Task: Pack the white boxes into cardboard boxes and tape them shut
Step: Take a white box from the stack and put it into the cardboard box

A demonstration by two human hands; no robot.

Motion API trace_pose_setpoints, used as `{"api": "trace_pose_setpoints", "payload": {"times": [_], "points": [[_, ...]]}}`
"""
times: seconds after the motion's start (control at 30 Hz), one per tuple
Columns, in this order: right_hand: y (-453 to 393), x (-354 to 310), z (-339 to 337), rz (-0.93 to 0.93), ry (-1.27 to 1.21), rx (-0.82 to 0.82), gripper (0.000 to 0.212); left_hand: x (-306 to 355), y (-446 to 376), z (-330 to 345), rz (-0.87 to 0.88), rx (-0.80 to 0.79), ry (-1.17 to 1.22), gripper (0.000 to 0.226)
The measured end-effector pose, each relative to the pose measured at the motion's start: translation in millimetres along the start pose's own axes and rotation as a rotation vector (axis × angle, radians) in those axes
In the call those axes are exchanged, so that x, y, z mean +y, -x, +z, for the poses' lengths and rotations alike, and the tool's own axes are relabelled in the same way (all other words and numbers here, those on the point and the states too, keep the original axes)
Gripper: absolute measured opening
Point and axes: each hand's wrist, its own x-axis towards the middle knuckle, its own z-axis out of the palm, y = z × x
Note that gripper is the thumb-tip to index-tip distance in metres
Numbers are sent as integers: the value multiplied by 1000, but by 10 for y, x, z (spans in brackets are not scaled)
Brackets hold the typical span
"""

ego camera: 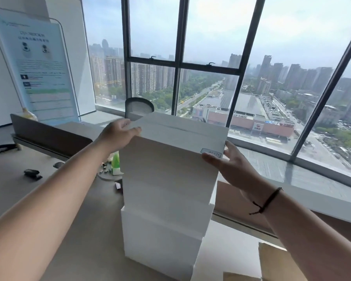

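Standing tall on the counter [83, 209], between the two grips, a stack of white boxes [166, 199], each box slightly offset from the one below. Held at the top box [176, 138] from both sides: left grip [118, 136] curled over the far left upper corner, thumb on top near the edge, fingers wrapped round the side; right grip [231, 167] with straight fingers pressed flat against the right side, thumb lying across the near top corner just under a small label [211, 153], writing too blurred to read. Round the right wrist a dark cord bracelet [267, 199]. Below and right of the right grip, brown cardboard boxes [280, 262], only partly in view, flaps open or flat cannot be told. Just below the left grip, close to the stack's left side, a green and white bottle [116, 163]. Farther left of that grip, a black stapler [32, 174], a dark divider panel [49, 134], a standing poster [41, 69]. Beyond both grips a mesh chair back [139, 107] and tall windows [211, 57] over city towers
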Motion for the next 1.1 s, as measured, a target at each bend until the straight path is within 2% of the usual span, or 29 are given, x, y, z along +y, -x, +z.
{"api": "trace_pose_setpoints", "payload": {"times": [0.17, 0.27, 0.33, 0.4, 0.47, 0.53, 0.6, 0.73, 0.77, 0.87, 0.93, 1.03, 1.1], "points": [[-42, 18, 82, 8, -135, -17, 75, -294, -257, -39, -118, -88, 360, 103], [-76, 70, 205, -1, -248, 21, 84, -285, -166, -27, -125, -210, 580, 87], [-95, 82, 269, 2, -299, 58, 92, -254, -115, 12, -91, -252, 646, 85], [-104, 85, 288, 8, -329, 70, 93, -216, -36, 33, -51, -273, 672, 63], [-97, 85, 271, 11, -341, 52, 91, -178, 21, 21, -29, -273, 698, 54], [-78, 88, 230, 24, -348, 38, 89, -171, 54, 14, -6, -275, 686, 69], [-46, 76, 171, 47, -357, 15, 85, -174, 91, 35, 20, -277, 687, 74], [82, 31, 28, 77, -386, -13, 78, -130, 198, 127, 77, -262, 681, 56], [127, 30, -22, 76, -399, -13, 76, -108, 241, 164, 91, -261, 668, 58], [281, 60, -213, 90, -439, 2, 65, -13, 403, 297, 115, -231, 615, 91], [414, 113, -381, 113, -467, 35, 52, 104, 535, 407, 127, -194, 610, 94], [661, 257, -670, 180, -557, 115, 37, 349, 776, 639, 157, -154, 599, 68], [853, 368, -891, 206, -601, 155, 41, 539, 962, 836, 172, -139, 585, 45]]}}
